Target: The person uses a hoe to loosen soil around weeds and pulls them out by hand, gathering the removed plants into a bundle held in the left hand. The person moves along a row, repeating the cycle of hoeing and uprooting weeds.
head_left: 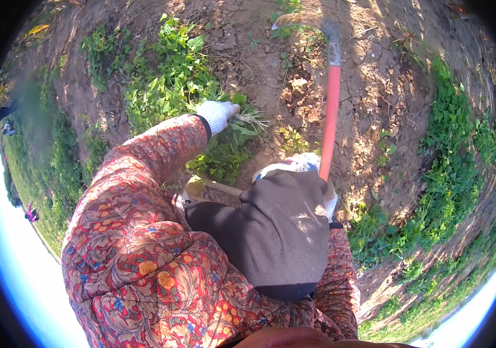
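My left hand point(216, 115), in a white glove, is closed around a bunch of cut-looking plant stems point(252, 119); their pale ends stick out to its right. Leafy green vines point(172, 81) lie just beyond and beside this hand. At my right knee, my right hand point(330, 200) is gloved in white too and mostly hidden behind the dark trouser leg. From it rises a sickle point(331, 116) with a red handle and a curved metal blade, which points left near the top of the view. The right fingers are largely out of sight, but the handle runs into that hand.
Dry, cracked brown soil point(370, 116) lies ahead, with withered leaves point(298, 93) left of the sickle handle. A row of green plants point(451, 162) runs along the right. My dark-trousered knee point(283, 226) is bent in front of me. Far left, a person point(31, 213) shows small.
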Tool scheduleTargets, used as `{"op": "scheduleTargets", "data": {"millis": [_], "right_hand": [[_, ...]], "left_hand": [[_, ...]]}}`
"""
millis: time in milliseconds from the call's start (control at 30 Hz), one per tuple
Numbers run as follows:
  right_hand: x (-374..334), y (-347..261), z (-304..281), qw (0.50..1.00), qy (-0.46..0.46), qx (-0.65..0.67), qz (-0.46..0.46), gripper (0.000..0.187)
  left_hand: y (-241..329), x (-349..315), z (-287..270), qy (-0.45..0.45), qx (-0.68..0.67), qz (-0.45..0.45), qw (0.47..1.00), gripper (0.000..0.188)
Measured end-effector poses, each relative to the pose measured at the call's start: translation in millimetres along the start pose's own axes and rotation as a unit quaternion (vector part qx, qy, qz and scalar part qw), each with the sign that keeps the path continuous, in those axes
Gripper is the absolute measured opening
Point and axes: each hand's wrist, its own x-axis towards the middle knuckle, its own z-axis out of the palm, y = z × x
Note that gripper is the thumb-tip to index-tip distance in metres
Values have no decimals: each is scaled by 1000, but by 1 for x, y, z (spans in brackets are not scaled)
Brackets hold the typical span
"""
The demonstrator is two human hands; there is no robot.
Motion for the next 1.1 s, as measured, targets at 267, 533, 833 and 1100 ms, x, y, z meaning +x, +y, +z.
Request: {"op": "scheduleTargets", "data": {"millis": [267, 533, 833, 1100], "right_hand": [[50, -31, 25, 986, -10, -127, -104, 25], [-9, 120, -16, 989, -96, -99, -56, 22], [1, 120, 0, 984, 5, -169, -53, 30], [1, 65, 9, 942, -7, 334, -13, 32]], "left_hand": [[-20, -3, 12, -13, 6, -52, 999, 42], [-34, 10, -5, 48, 28, -95, 994, 49], [-51, 117, -22, 83, 18, -221, 972, 50], [-31, 113, -67, 146, 62, -47, 986, 45]]}}
